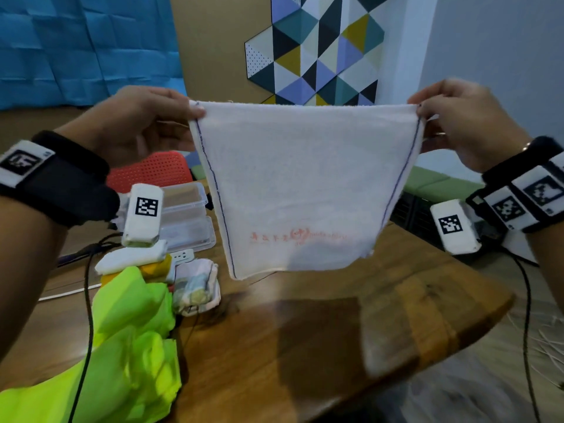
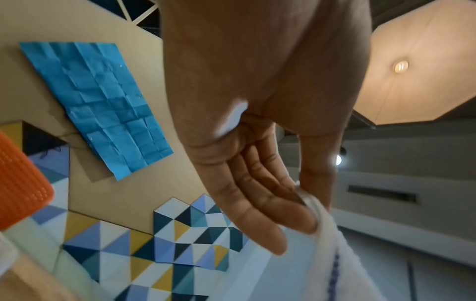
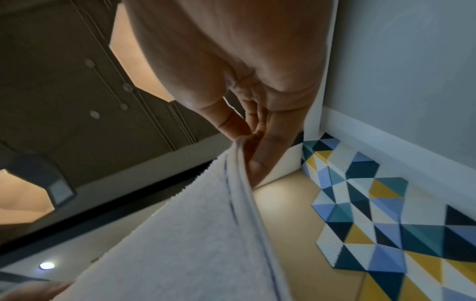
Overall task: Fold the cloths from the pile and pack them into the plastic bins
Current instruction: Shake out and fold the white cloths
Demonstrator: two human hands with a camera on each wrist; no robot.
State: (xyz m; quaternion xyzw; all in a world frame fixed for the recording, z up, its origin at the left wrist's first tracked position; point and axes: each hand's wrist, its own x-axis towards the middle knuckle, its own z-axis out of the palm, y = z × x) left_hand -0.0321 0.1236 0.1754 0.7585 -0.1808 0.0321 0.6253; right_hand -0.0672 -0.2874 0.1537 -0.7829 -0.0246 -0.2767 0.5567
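Observation:
A white cloth (image 1: 299, 184) with blue stitched side hems and a red print hangs spread in the air above the wooden table (image 1: 320, 331). My left hand (image 1: 195, 112) pinches its top left corner and my right hand (image 1: 419, 109) pinches its top right corner. In the left wrist view the left hand (image 2: 306, 207) pinches the white cloth (image 2: 332, 254) between thumb and fingers. The right hand (image 3: 247, 146) in the right wrist view pinches the cloth (image 3: 193, 234) the same way. A pile of cloths (image 1: 137, 331), bright green on top, lies at the table's left. Clear plastic bins (image 1: 186, 218) stand behind the pile.
A crumpled white cloth (image 1: 197, 285) lies beside the pile, and a folded white one (image 1: 131, 259) lies on it. A red perforated chair back (image 1: 149, 170) stands behind the bins. Black cables (image 1: 88, 315) run from both wrists. The table's rounded edge (image 1: 488, 319) lies at the right.

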